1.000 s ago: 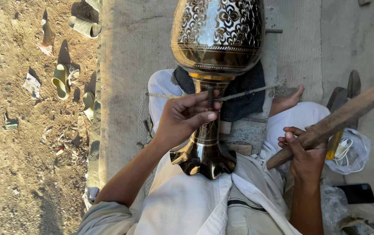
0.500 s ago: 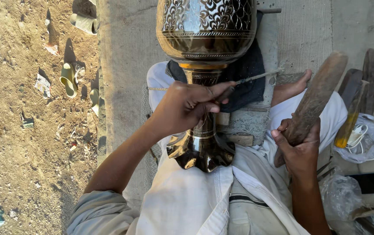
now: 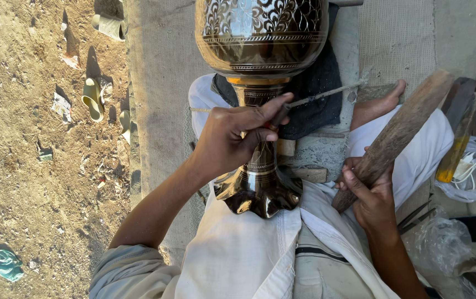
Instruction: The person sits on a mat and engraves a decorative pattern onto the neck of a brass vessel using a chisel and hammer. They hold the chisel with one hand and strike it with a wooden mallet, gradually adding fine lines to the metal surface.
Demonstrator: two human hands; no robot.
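A large engraved brass vase [image 3: 260, 39] lies across my lap, its scalloped foot [image 3: 257, 194] toward me and its bulb away. My left hand [image 3: 238, 135] rests over the vase's stem and grips a thin metal chisel [image 3: 318, 95] that points to the right. My right hand [image 3: 368, 194] is closed around the lower end of a wooden mallet [image 3: 398, 133], which slants up and to the right, clear of the chisel. A dark cloth [image 3: 318, 94] lies under the vase.
I sit on a woven mat [image 3: 160, 83] beside bare dirt [image 3: 33, 166] strewn with litter and a pale sandal [image 3: 92, 98]. A bare foot [image 3: 379, 102] shows at right. Wooden tools [image 3: 462, 135] and plastic bags [image 3: 473, 171] lie at the right.
The mallet has swung from nearly level to a steep slant, its head nearer the chisel. My left hand stays on the stem with the chisel.
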